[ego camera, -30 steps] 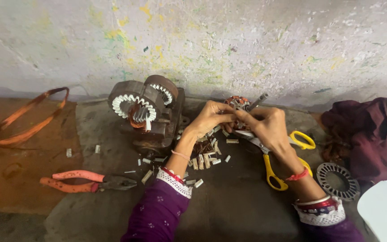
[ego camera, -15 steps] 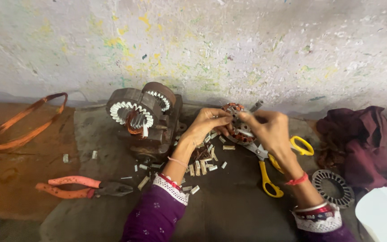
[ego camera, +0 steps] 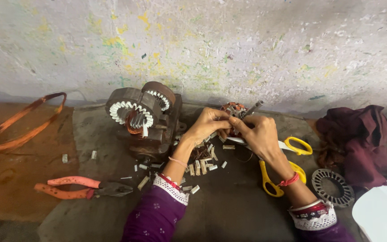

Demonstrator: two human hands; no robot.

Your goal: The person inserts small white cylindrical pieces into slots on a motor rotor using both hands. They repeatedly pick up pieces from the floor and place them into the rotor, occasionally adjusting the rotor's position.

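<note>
Both hands meet over a small motor stator with copper windings (ego camera: 232,110), held near the wall. My left hand (ego camera: 208,126) grips its left side. My right hand (ego camera: 258,134) holds its right side together with a thin metal tool (ego camera: 252,108) that points up and to the right. Several white paper strips (ego camera: 202,165) lie scattered on the dark mat (ego camera: 229,201) under my wrists. Yellow-handled scissors (ego camera: 287,166) lie under my right forearm.
Two stacked motor stators with white slot liners (ego camera: 142,117) stand left of my hands. Orange-handled pliers (ego camera: 79,187) lie at the front left. A coil of copper wire (ego camera: 21,125) is at far left. A flat stator ring (ego camera: 333,187) and maroon cloth (ego camera: 359,139) lie right.
The hands stay closed on the small stator and have shifted only slightly. The camera view has drifted a little; nothing else has moved.
</note>
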